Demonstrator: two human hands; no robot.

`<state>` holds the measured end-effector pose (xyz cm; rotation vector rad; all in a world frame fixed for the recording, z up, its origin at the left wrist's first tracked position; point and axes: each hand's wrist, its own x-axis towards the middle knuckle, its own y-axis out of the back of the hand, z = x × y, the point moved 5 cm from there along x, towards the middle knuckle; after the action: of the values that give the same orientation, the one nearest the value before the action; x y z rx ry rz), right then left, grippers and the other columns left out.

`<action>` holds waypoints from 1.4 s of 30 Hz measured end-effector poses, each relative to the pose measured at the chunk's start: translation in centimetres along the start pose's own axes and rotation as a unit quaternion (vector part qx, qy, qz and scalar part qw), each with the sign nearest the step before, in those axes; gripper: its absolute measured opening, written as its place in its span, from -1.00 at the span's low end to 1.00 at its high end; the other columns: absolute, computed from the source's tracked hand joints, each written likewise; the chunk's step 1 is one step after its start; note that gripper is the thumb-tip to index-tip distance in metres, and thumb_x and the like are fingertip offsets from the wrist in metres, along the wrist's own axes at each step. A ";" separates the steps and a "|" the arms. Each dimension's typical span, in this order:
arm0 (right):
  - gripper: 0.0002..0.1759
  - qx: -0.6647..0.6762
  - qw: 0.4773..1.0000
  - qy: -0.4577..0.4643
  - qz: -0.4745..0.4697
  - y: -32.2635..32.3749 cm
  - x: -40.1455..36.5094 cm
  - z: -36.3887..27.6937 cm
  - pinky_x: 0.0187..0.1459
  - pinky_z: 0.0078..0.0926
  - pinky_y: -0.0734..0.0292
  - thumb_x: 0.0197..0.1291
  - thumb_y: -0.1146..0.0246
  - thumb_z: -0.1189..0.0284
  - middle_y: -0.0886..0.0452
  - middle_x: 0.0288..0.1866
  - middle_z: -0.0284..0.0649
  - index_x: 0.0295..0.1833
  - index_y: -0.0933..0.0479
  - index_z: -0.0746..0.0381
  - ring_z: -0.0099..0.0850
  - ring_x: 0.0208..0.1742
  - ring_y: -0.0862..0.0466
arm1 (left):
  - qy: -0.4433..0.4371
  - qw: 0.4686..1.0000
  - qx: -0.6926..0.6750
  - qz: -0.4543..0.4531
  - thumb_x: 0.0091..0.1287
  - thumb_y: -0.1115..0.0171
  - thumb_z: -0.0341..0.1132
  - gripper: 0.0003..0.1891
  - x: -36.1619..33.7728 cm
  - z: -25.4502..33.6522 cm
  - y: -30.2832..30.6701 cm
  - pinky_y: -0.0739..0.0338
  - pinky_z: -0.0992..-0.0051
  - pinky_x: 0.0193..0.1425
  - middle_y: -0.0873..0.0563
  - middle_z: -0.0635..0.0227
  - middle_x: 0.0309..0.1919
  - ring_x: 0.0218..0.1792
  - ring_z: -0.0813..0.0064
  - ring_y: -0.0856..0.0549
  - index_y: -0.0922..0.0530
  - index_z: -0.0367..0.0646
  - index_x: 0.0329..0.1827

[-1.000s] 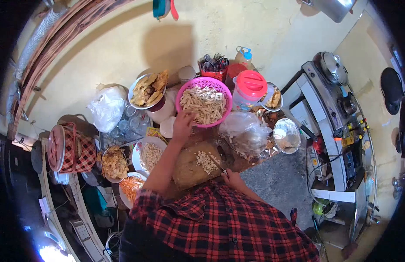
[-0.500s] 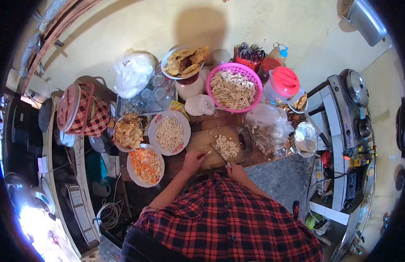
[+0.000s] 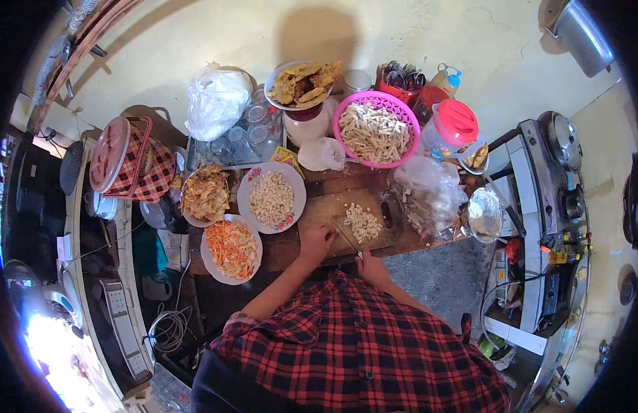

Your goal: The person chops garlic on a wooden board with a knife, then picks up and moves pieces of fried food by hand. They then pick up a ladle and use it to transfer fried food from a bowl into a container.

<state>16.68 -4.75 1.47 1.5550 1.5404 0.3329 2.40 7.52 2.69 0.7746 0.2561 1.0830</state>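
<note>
Right hand (image 3: 372, 265) is clamped on one knife (image 3: 347, 239), blade pointed diagonally away-left over one board (image 3: 326, 210); left hand (image 3: 317, 241) grip can't be made out.

The cutting board (image 3: 323, 206) has bare wood leftward; plate (image 3: 271, 198) hems left, plastic bag (image 3: 429, 196) right.

Heavy fisheye, black vignette all round. Evenly lit, fairly sharp at cutting board (image 3: 323, 210). Soft dark shadow on wall (image 3: 195, 51) above it. Blown-out glare far lower left of it; edges smeared.
</note>
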 end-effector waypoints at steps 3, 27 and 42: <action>-0.64 -0.040 0.999 -0.026 -0.006 -0.8 0.3 0.0 -0.37 0.09 -0.50 0.30 0.00 0.23 -0.58 -0.47 0.21 -0.09 -0.31 0.36 0.17 -0.39 -0.61 | 0.017 0.999 0.044 -0.018 0.07 -0.31 -0.29 -0.85 0.1 -0.1 0.0 -0.52 0.26 -0.26 -0.63 0.19 -0.45 -0.38 0.14 -0.63 -0.64 -0.19 -0.43; -0.67 -0.011 0.999 -0.046 -0.005 -1.7 0.4 -1.3 -0.26 0.15 -0.45 0.30 0.00 0.23 -0.58 -0.40 0.23 -0.05 -0.30 0.30 0.19 -0.29 -0.59 | 0.038 0.997 0.044 -0.054 0.10 -0.22 -0.35 -0.87 -0.4 -0.9 -0.7 -0.53 0.19 -0.19 -0.63 0.09 -0.32 -0.29 0.06 -0.63 -0.62 -0.21 -0.36; -0.64 -0.034 0.998 -0.053 0.011 -1.8 0.6 -1.6 -0.26 0.12 -0.48 0.30 -0.01 0.23 -0.59 -0.39 0.21 -0.03 -0.29 0.32 0.17 -0.29 -0.60 | 0.019 0.998 0.049 -0.033 0.11 -0.18 -0.39 -0.85 -0.8 0.2 0.7 -0.53 0.23 -0.10 -0.66 0.13 -0.34 -0.23 0.11 -0.63 -0.66 -0.15 -0.29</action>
<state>14.38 -3.92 0.84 1.5131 1.4175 0.3082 1.61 6.90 3.16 0.8286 0.3677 1.0293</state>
